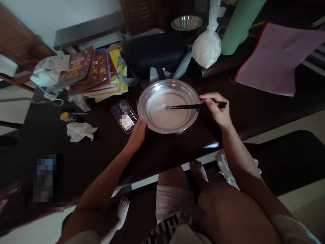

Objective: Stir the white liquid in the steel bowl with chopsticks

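Near the dark wooden table's (254, 112) front edge, the left hand (138, 134) steadies a round steel basin (152, 93) of white liquid; the right hand (218, 110) holds black chopsticks (188, 107) in it.

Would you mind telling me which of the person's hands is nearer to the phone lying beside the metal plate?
Left. The left hand rests at the metal plate's rim right next to the phone; the right hand holds chopsticks across the plate.

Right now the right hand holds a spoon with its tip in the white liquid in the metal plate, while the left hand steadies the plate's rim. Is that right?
Not quite. The head view shows the right hand holding a pair of dark chopsticks, not a spoon. The rest stands: their tips rest in the white liquid in the metal plate, and the left hand steadies its rim.
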### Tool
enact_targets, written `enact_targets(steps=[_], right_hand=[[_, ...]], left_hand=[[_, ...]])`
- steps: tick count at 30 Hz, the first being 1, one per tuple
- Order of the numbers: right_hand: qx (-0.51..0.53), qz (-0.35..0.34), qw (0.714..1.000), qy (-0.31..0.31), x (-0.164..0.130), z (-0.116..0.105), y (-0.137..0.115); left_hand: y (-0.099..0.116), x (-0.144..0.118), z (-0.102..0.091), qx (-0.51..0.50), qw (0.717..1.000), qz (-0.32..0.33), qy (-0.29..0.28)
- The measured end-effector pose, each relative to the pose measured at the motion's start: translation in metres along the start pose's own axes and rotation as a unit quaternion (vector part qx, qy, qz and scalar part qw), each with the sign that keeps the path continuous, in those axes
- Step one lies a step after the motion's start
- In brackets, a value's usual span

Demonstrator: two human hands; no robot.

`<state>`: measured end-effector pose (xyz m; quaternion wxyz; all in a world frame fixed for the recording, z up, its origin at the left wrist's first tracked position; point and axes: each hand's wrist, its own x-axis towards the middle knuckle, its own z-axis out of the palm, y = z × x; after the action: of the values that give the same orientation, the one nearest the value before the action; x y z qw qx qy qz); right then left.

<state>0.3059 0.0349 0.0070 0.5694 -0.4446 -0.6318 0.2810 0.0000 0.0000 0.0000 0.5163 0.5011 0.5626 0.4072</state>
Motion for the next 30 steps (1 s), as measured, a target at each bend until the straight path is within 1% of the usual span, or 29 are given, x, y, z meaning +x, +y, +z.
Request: enact_targets(steps=[2, 3, 6, 8, 11, 13, 16, 18, 21, 23, 27, 28, 30], right_hand=[[0.012, 0.000, 1.000, 0.025, 0.0001, -0.0004, 0.0011], [0.020, 0.000, 1.000, 0.023, 0.0001, -0.0004, 0.0015], [0.023, -0.001, 0.999, -0.024, -0.0003, 0.0002, 0.0013], [0.013, -0.003, 0.999, -0.033, -0.0005, 0.0004, 0.0007], [0.007, -0.001, 1.000, 0.013, -0.0003, -0.0002, 0.0003], [0.016, 0.005, 1.000, 0.026, -0.0002, -0.0005, 0.0003], [0.023, 0.007, 1.000, -0.018, -0.0003, 0.0001, 0.0003], [0.013, 0.002, 0.999, -0.029, -0.0003, 0.0005, 0.0005], [0.007, 0.002, 1.000, 0.013, -0.0001, 0.0000, 0.0011], [0.015, 0.007, 1.000, 0.025, -0.0003, -0.0005, 0.0009], [0.008, 0.007, 1.000, -0.028, -0.0009, 0.0004, -0.0012], [0.004, 0.002, 1.000, -0.031, -0.0009, 0.0007, -0.0013], [0.003, -0.007, 1.000, -0.009, -0.0008, 0.0008, -0.0007]], left_hand=[[0.0009, -0.0003, 0.0004, -0.008, 1.000, -0.004, 0.003], [0.0014, -0.0004, 0.0007, -0.012, 1.000, -0.005, 0.006], [0.0027, -0.0008, 0.0012, -0.026, 1.000, -0.009, 0.012], [0.0027, -0.0010, 0.0011, -0.029, 0.999, -0.010, 0.013], [0.0019, -0.0010, 0.0006, -0.020, 1.000, -0.007, 0.010], [0.0013, -0.0009, 0.0004, -0.011, 1.000, -0.003, 0.008], [0.0009, -0.0006, 0.0003, -0.011, 1.000, -0.003, 0.007], [0.0005, -0.0003, 0.0004, -0.012, 1.000, -0.002, 0.006], [0.0000, -0.0002, 0.0003, -0.007, 1.000, 0.004, 0.002], [0.0001, -0.0004, 0.0003, -0.006, 1.000, 0.007, 0.001], [0.0013, -0.0007, 0.0005, -0.013, 1.000, -0.001, 0.007], [0.0013, -0.0007, 0.0005, -0.016, 1.000, -0.003, 0.009], [0.0007, -0.0004, 0.0003, -0.019, 1.000, -0.005, 0.012]])
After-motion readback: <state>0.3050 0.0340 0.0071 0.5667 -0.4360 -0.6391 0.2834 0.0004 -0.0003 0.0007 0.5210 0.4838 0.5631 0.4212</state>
